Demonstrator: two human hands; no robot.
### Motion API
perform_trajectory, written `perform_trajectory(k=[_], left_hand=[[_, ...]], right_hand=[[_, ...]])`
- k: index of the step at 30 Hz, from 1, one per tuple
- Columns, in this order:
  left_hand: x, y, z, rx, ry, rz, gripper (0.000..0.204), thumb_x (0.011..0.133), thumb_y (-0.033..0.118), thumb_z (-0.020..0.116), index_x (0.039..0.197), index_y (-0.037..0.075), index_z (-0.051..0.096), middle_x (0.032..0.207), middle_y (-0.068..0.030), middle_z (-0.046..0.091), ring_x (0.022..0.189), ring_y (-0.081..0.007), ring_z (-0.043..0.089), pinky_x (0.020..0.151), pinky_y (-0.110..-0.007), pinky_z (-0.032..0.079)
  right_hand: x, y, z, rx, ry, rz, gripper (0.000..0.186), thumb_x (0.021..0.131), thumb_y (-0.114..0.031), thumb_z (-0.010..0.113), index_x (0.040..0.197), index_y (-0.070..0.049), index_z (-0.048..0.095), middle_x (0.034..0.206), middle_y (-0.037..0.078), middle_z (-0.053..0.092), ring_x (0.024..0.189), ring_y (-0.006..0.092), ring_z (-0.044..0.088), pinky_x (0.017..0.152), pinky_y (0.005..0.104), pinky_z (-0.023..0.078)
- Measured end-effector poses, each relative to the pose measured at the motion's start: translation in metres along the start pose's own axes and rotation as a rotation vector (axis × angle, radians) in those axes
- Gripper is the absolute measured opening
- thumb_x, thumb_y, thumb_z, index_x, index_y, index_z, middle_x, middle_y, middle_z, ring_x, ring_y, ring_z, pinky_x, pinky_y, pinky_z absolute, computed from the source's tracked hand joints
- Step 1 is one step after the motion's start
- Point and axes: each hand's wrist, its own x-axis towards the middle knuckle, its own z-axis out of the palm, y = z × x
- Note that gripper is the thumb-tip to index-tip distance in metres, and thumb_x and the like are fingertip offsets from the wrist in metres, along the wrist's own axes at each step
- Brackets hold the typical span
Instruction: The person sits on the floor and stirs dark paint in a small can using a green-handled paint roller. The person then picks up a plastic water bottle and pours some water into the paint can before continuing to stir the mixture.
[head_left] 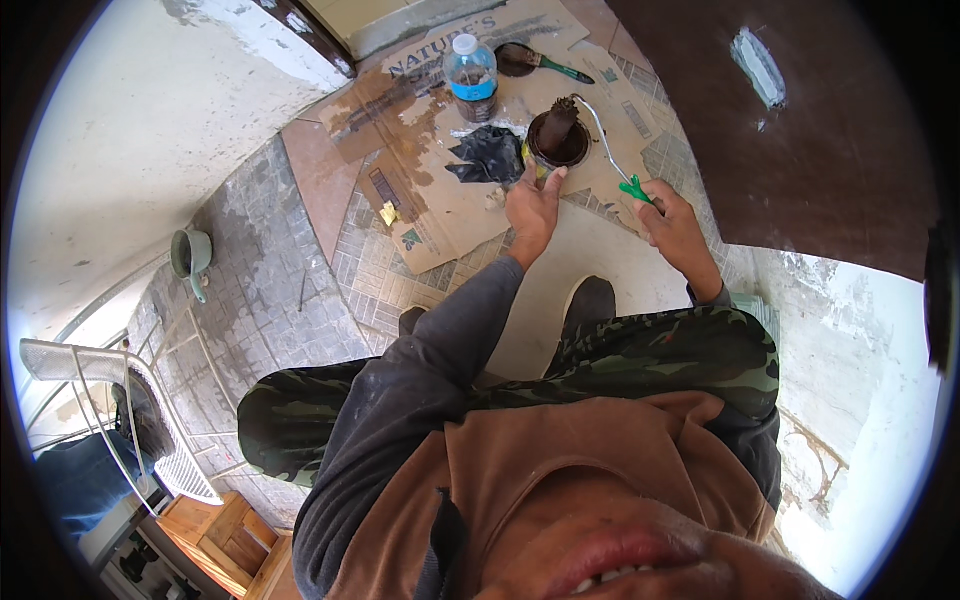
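My left hand [533, 212] grips the near side of a small paint can [531, 150], its thumb and fingers pressed against the wall. Dark brown paint coats the inside of the can. In my right hand [676, 228] is a small paint roller, held by its green handle [634, 189]. Its bent wire frame [606, 137] curves over to the can, where the brown-coated roller sleeve [557, 126] dips into the opening. A crumpled black plastic bag [488, 154] lies left of the can. Behind it stands a clear bottle [470, 75] with a blue label, white cap and dark liquid.
Stained cardboard [455, 220] covers the tiled floor under these things. A paintbrush [566, 68] with a green handle rests at the far side. A brown panel [800, 150] rises at right. To the left are a dipper [190, 254] and a white metal rack [190, 470].
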Motion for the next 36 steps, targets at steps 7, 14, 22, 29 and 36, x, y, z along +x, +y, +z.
perform_trajectory(k=[7,14,22,29,36], left_hand=[[0.001,-0.003,0.001,0.017,-0.01,-0.016,0.078,0.091,0.055,0.079,0.142,-0.002,0.065,0.08,-0.0217,0.074,0.076,-0.0366,0.075,0.072,-0.046,0.056],[0.001,-0.008,0.006,0.006,0.027,0.029,0.077,0.091,0.052,0.08,0.142,-0.004,0.064,0.076,-0.0194,0.071,0.071,-0.0295,0.068,0.068,-0.042,0.053],[0.001,-0.006,0.004,-0.028,-0.016,-0.035,0.079,0.09,0.055,0.08,0.143,-0.002,0.065,0.08,-0.0209,0.074,0.077,-0.0358,0.075,0.072,-0.045,0.056],[0.003,-0.01,0.008,0.017,0.039,0.053,0.076,0.092,0.049,0.083,0.142,-0.006,0.063,0.068,-0.0115,0.067,0.06,-0.0147,0.06,0.059,-0.036,0.049],[0.003,-0.011,0.008,-0.034,0.044,0.062,0.074,0.092,0.05,0.082,0.135,-0.008,0.067,0.068,-0.0136,0.067,0.059,-0.0156,0.059,0.059,-0.037,0.049]], right_hand=[[0.012,0.013,0.026,-0.284,-0.013,-0.158,0.021,0.103,-0.011,0.064,0.121,-0.002,0.067,0.089,0.005,0.067,0.078,0.0125,0.058,0.074,0.0312,0.049],[0.001,0.003,0.008,-0.082,-0.03,-0.091,0.028,0.1,-0.014,0.068,0.125,-0.003,0.065,0.095,0.015,0.07,0.083,0.0212,0.065,0.079,0.0365,0.052],[-0.006,-0.003,-0.009,0.075,0.002,0.048,0.023,0.1,-0.011,0.067,0.123,-0.004,0.066,0.082,0.006,0.067,0.074,0.0164,0.06,0.068,0.0346,0.049],[0.008,0.014,0.024,-0.389,0.086,-0.149,0.025,0.099,-0.016,0.066,0.121,-0.005,0.063,0.089,0.027,0.069,0.081,0.0474,0.068,0.073,0.0536,0.052],[-0.001,0.0,0.029,-0.38,0.026,-0.143,0.025,0.101,-0.02,0.066,0.122,-0.006,0.063,0.095,0.026,0.071,0.09,0.0487,0.069,0.077,0.0526,0.053]])
